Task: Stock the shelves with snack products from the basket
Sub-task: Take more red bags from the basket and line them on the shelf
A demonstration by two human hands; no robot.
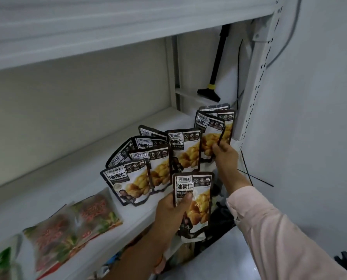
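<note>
While held upright just off the shelf (71, 172) front edge, one chestnut pouch (194, 190) sits in the left hand (170, 213), thumb on its face, fingers curled behind. Clear red/green packets (75, 221) lie flat along the front edge, left side. Mid-shelf, several matching pouches (140, 170) stand fanned & overlapping. At the right end, the right hand (226, 156) pinches the bottom of the front pouch (213, 136) in a small stack (219, 114). Beyond the back right corner: black scraper-type tool (211, 85), leaning.
</note>
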